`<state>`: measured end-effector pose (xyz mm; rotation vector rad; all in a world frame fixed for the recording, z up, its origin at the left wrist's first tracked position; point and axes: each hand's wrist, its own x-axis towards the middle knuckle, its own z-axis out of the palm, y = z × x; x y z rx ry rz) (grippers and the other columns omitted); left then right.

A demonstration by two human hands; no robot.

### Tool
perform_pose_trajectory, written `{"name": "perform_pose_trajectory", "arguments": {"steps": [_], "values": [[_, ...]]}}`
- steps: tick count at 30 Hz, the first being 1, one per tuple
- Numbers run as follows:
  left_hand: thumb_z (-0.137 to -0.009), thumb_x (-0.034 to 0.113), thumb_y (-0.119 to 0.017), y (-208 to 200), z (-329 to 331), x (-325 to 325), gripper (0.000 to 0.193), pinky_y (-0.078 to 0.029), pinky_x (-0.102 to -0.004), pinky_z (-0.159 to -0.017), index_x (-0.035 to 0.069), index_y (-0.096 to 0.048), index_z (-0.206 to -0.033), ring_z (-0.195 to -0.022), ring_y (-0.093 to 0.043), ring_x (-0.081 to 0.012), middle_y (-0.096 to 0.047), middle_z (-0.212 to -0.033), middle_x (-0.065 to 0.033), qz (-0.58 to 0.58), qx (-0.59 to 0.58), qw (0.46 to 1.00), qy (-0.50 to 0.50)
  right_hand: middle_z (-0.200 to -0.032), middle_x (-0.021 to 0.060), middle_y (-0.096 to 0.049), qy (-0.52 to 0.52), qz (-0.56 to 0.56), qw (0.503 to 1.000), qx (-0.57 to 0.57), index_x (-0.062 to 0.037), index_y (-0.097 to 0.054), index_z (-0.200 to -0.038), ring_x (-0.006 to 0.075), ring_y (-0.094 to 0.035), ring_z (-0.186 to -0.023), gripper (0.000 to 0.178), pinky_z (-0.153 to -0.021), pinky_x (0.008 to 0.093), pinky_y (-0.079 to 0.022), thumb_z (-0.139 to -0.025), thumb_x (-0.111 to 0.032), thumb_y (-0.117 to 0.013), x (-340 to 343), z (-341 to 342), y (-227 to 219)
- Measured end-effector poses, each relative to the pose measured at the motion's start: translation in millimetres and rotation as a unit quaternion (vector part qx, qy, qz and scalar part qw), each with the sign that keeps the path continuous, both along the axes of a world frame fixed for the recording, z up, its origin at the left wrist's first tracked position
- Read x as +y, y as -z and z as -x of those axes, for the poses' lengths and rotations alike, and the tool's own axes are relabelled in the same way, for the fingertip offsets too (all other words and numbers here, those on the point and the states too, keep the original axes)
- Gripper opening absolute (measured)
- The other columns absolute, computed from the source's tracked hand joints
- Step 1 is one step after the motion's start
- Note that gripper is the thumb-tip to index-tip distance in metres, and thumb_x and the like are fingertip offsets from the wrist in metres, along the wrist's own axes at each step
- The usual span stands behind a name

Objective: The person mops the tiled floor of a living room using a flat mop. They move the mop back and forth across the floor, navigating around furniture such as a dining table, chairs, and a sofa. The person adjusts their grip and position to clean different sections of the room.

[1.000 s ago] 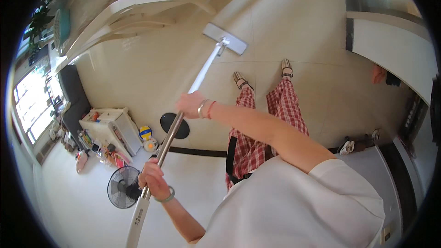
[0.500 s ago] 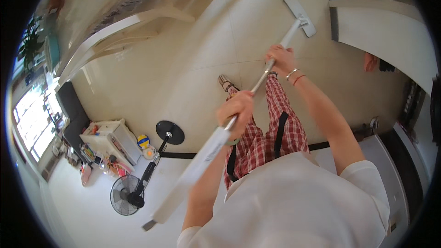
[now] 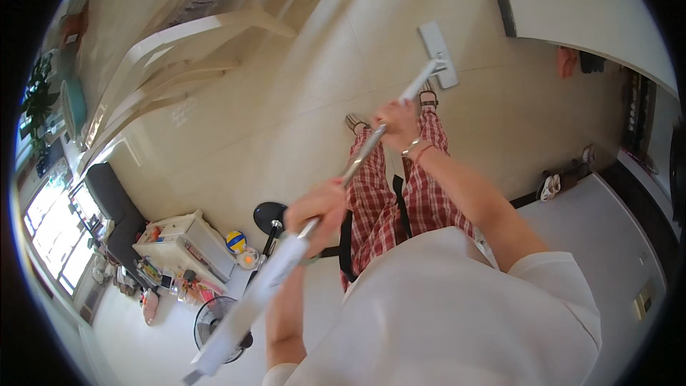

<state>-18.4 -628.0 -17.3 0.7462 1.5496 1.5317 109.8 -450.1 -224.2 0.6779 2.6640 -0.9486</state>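
Observation:
A flat mop [image 3: 364,153] with a metal pole slants from the lower left to the upper right across my body. Its white rectangular head [image 3: 437,50] lies on the tiled floor just beyond my right foot. My left hand [image 3: 317,209] is wrapped round the pole beside the thick white upper grip. Lower on the pole, close to the white section above the head, my right hand [image 3: 400,126] is closed round it, with a bracelet on that wrist. The mop's upper end reaches over the fan at the lower left.
A pale wooden chair or bench [image 3: 179,36] with curved legs stands at the upper left. A white cabinet [image 3: 582,18] juts in at the upper right. On the left are a small white shelf unit [image 3: 193,243], a ball [image 3: 236,241] and a standing fan [image 3: 218,322]. Shoes [image 3: 549,187] lie at the right.
The mop head has slid toward me and slightly left, close to my right foot. Both hands have moved left and down with the pole; my grip on it stays closed. The view has shifted somewhat.

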Motion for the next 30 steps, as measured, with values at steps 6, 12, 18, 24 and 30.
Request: {"name": "perform_pose_trajectory", "arguments": {"steps": [6, 12, 18, 24, 30], "values": [[-0.075, -0.006, -0.059, -102, 43, -98, 0.018, -0.047, -0.0507, -0.085, 0.003, -0.046, -0.066, -0.062, -0.056, -0.0211, -0.055, -0.063, -0.0065, 0.083, 0.108, 0.986, -0.094, -0.077, 0.0002, -0.060, -0.008, 0.128, 0.974, 0.186, -0.0191, -0.060, -0.076, 0.0207, -0.057, -0.091, 0.007, -0.097, 0.0537, -0.029, -0.080, -0.025, -0.061, -150, 91, -39], [-0.078, -0.003, -0.055, -130, 29, -117, 0.024, -0.048, -0.0456, -0.081, 0.007, -0.041, -0.062, -0.057, -0.051, -0.0176, -0.052, -0.059, -0.0056, 0.105, 0.186, 0.967, -0.141, -0.073, 0.0005, -0.061, -0.146, 0.208, 0.956, 0.149, -0.0184, -0.062, -0.074, 0.0203, -0.060, -0.086, 0.009, -0.083, 0.0460, -0.034, -0.077, -0.027, -0.064, -193, 132, -65], [-0.076, 0.000, -0.058, -118, -15, -88, 0.018, -0.051, -0.0438, -0.071, 0.005, -0.048, -0.062, -0.055, -0.054, -0.0200, -0.054, -0.058, -0.0066, 0.145, 0.183, 0.956, -0.177, -0.071, 0.0016, -0.063, -0.245, 0.135, 0.953, 0.118, -0.0176, -0.063, -0.070, 0.0220, -0.063, -0.079, 0.007, -0.077, 0.0435, -0.037, -0.074, -0.024, -0.064, -132, 97, -68], [-0.074, 0.001, -0.060, -53, -76, -10, 0.014, -0.051, -0.0467, -0.072, 0.002, -0.049, -0.065, -0.055, -0.053, -0.0224, -0.054, -0.060, -0.0082, -0.062, 0.082, 0.987, -0.122, -0.073, 0.0004, -0.062, -0.118, 0.100, 0.980, 0.125, -0.0183, -0.061, -0.068, 0.0215, -0.060, -0.082, 0.005, -0.081, 0.0420, -0.038, -0.072, -0.020, -0.064, -13, -27, -51], [-0.081, 0.006, -0.057, 34, -146, 118, 0.017, -0.046, -0.0444, -0.082, 0.002, -0.051, -0.065, -0.062, -0.051, -0.0204, -0.051, -0.061, -0.0048, -0.122, 0.016, 0.992, 0.016, -0.072, 0.0032, -0.057, 0.083, 0.002, 0.990, 0.115, -0.0153, -0.055, -0.068, 0.0230, -0.058, -0.083, 0.010, -0.077, 0.0402, -0.041, -0.070, -0.015, -0.065, 110, -166, 14]]}}
